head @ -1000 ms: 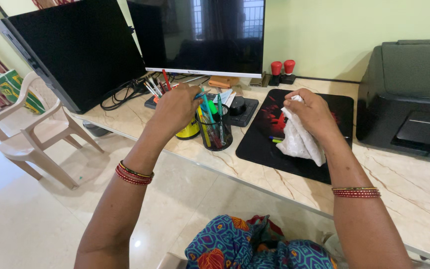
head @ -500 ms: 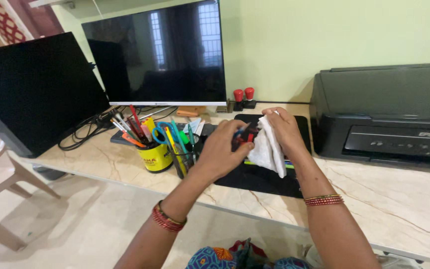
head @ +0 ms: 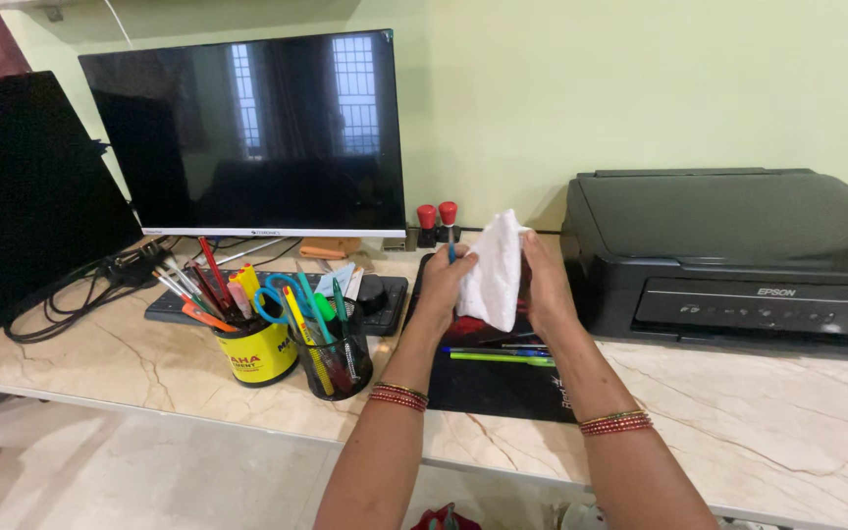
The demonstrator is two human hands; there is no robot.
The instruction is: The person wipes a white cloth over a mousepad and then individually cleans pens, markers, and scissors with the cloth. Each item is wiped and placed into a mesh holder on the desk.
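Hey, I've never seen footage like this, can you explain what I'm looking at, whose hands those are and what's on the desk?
The view comes from a camera worn on a person's head, looking down at their own bare hands. The left hand holds a pen against a white cloth gripped by the right hand. Below them a black mat lies on the marble desk, with more pens on it. To the left stand a yellow pen cup and a mesh pen holder, behind them a monitor; a black printer sits on the right.
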